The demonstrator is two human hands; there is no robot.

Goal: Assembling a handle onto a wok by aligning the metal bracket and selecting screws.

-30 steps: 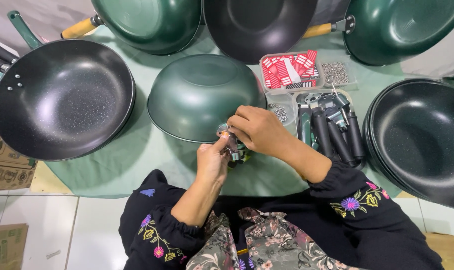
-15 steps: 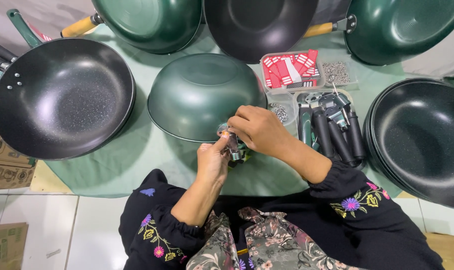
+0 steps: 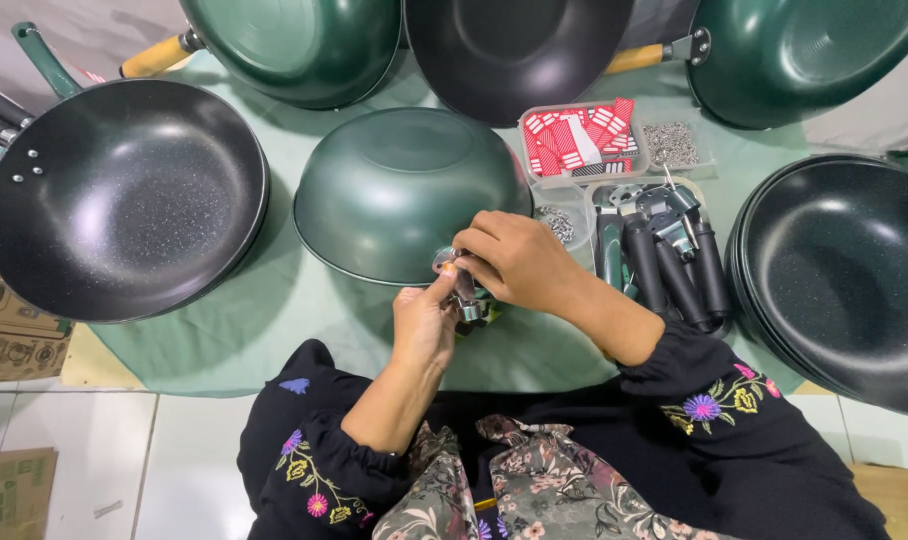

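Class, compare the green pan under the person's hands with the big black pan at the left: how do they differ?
The green pan lies upside down, its plain outer base up; the black pan sits upright, its speckled inside showing. The black pan has dark handles fitted; the green pan shows none, only a metal fitting at its rim between both hands. Both rest on the green cloth.

Pans all around; bare cloth between.

A small cookware assembly workshop: many identical green woks ring a cloth-covered table, stacked pans at three o'clock, trays of black handles and screws at one, cardboard cartons at nine.
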